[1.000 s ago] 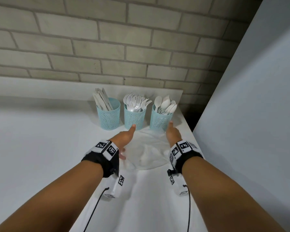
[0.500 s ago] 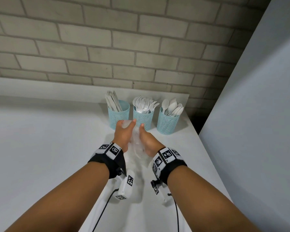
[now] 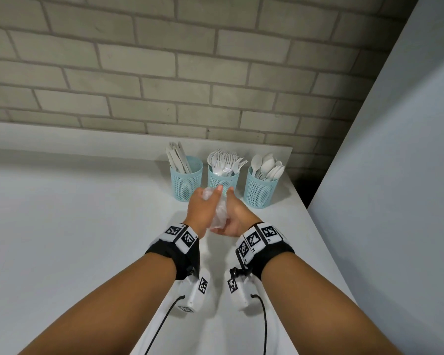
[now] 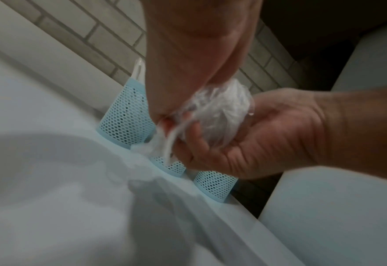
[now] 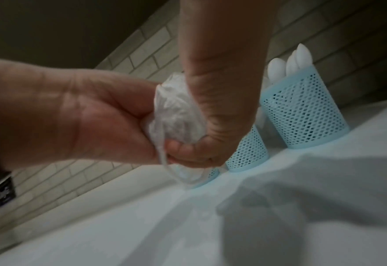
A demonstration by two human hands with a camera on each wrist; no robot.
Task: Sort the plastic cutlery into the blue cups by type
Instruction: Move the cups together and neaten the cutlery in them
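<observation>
Now bunched tight between left hand (image 3: 200, 210) and right hand (image 3: 237, 218): clear plastic bag (image 3: 220, 213), earlier spread flat. Fingers of both curled round it. Just beyond, forks cup (image 3: 222, 183).

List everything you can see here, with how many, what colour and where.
blue mesh cups: 3, light blue, in a row at the far edge of the table; left, middle, right
knives: several, white, standing in the left cup
forks: several, white, standing in the middle cup
spoons: several, white, standing in the right cup
plastic bag: 1, clear, crumpled between both hands, in front of the cups
table: 1, white, against the wall
brick wall: 1, grey, behind the table
wrist bands with markers: 2, black and white, one per wrist
left hand: holds the bag
right hand: holds the bag
</observation>
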